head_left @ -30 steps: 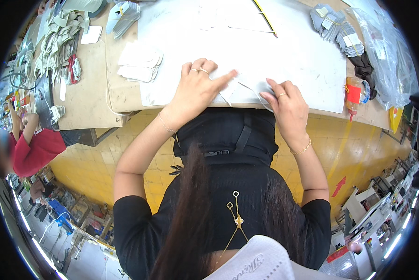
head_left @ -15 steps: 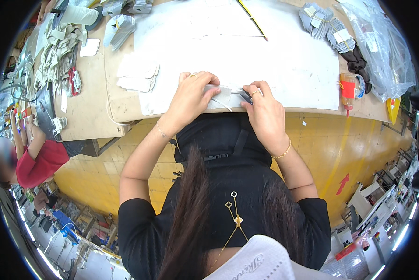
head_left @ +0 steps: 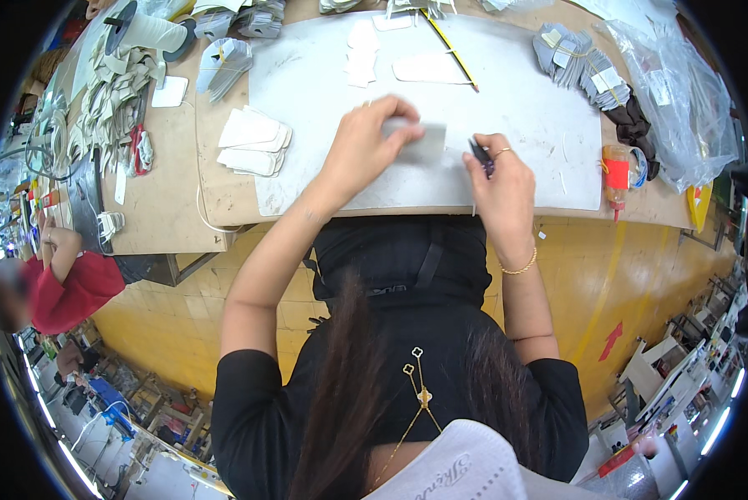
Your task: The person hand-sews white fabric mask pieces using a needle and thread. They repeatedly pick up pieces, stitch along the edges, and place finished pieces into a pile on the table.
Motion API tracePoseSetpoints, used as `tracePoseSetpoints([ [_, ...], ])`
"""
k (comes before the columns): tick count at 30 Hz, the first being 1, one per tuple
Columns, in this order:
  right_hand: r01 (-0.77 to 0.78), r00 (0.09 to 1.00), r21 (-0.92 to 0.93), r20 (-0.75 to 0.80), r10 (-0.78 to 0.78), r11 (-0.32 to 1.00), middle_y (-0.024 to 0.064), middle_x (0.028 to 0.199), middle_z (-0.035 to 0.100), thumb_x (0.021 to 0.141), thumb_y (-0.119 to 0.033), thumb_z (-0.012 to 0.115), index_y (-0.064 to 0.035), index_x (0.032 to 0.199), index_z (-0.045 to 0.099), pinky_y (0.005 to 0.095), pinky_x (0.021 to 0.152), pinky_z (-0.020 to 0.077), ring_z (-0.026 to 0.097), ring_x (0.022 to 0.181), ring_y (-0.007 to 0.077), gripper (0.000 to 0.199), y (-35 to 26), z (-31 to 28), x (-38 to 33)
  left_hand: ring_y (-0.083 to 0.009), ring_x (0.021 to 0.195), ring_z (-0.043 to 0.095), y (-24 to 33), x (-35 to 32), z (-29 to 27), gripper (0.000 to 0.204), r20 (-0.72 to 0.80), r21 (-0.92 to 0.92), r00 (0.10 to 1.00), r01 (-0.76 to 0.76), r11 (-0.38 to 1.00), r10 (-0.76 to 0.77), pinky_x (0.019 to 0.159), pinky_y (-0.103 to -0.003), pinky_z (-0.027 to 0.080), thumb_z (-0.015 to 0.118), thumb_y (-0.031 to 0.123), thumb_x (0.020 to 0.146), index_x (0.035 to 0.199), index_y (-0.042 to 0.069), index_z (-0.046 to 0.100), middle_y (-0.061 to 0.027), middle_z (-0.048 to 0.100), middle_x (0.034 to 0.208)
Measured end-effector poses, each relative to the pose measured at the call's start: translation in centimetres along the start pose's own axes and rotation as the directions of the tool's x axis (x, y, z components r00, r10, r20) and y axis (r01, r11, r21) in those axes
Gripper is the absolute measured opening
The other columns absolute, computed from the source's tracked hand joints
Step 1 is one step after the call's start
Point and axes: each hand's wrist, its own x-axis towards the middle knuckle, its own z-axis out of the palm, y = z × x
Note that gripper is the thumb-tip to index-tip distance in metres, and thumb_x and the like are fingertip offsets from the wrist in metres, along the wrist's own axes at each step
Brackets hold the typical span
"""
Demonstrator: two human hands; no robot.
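My left hand (head_left: 361,148) is closed on a small grey flat piece (head_left: 429,145), which looks like fabric and is slightly blurred. It hangs over the pale sheet on the table, thumb and fingers pinching its left side. To its right, my right hand (head_left: 505,185) is wrapped round a pair of dark thread snips (head_left: 480,157), with the blades pointing up and away from me. A gap separates the snips from the piece. Left of my left hand lies a stack of white cut pieces (head_left: 253,142).
A yellow-black pencil (head_left: 450,52) and a white piece (head_left: 430,68) lie farther back. Banded grey bundles (head_left: 224,68) sit far left, others (head_left: 582,62) far right beside a plastic bag (head_left: 682,100). A red-banded bottle (head_left: 615,179) stands near the right edge. A person in red (head_left: 74,287) is at left.
Both hands have risen away from the table's near edge and moved to the right. The snips, close against the grey piece before, are now apart from it.
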Motion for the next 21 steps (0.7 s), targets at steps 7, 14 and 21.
tracePoseSetpoints([
  [7,-0.093,0.99,0.132,-0.098,0.106,0.987,0.0138,0.091,0.075,0.088,-0.011,0.08,0.0001,0.114,0.067,0.0314,0.072,0.0562,0.071,0.076,0.0165,0.032,0.5,-3.8,2.2,-0.0369,0.115,0.061,-1.1,6.2,1.1,0.05,-0.257,0.586,0.889,-0.169,0.793,0.379,0.1,-0.045,0.048,0.08,0.036,0.088,0.127,0.006,0.07,-0.0158,0.064,0.127],
  [14,-0.022,0.998,0.333,-0.052,0.042,0.943,0.0049,0.087,0.074,0.088,-0.011,0.081,-0.0012,0.114,0.069,0.0226,0.067,0.053,0.064,0.073,0.0065,0.03,-1.0,-4.6,4.6,-0.0367,0.111,0.062,-5.9,-3.7,-11.4,0.051,-0.598,0.689,0.801,0.5,0.525,0.023,0.095,-0.045,0.05,0.079,0.034,0.087,0.124,0.0,0.07,-0.021,0.065,0.119],
  [21,0.125,0.991,0.361,0.005,-0.136,0.924,0.0101,0.089,0.076,0.088,-0.009,0.079,-0.0009,0.113,0.068,0.0247,0.069,0.0546,0.069,0.076,0.0109,0.028,-3.8,-2.0,4.9,-0.0387,0.095,0.066,-7.7,-6.7,-12.0,0.041,-0.613,0.638,0.79,0.481,0.601,0.018,0.086,-0.044,0.052,0.079,0.027,0.087,0.113,-0.004,0.07,-0.0224,0.069,0.106],
])
